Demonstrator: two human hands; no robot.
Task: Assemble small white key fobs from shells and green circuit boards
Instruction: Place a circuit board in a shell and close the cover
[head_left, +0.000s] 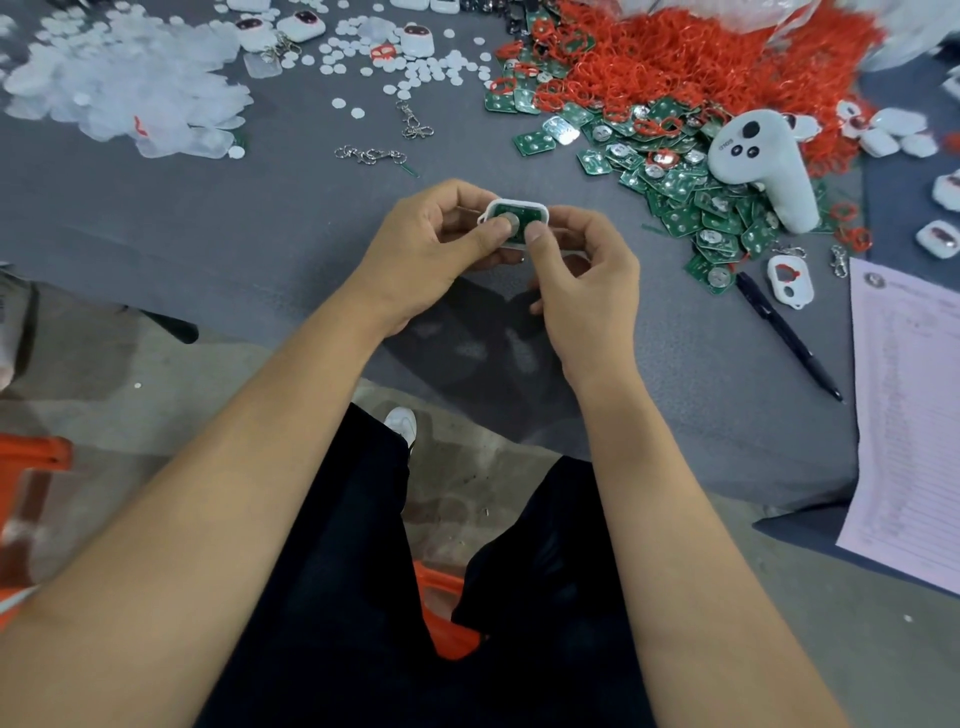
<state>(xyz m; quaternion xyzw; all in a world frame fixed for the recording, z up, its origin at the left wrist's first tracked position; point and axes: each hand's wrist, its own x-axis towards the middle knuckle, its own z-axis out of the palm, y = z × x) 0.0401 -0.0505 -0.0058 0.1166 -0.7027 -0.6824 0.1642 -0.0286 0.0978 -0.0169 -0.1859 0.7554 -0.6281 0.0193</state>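
Both hands hold one white shell (514, 205) above the counter (260, 218); left grip (423, 249) and right grip (582, 275) pinch it, thumbs pressing its green circuit board (522, 215).

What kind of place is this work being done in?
Probably a small hand-assembly workshop, not a home desk. The grey table carries bulk parts: a heap of green boards, a mound of red rings and loose white discs. Both hands hold a shell.

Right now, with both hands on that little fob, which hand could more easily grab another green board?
Probably the right hand: the pile of green boards lies on its side of the table. The left hand can hold the fob.
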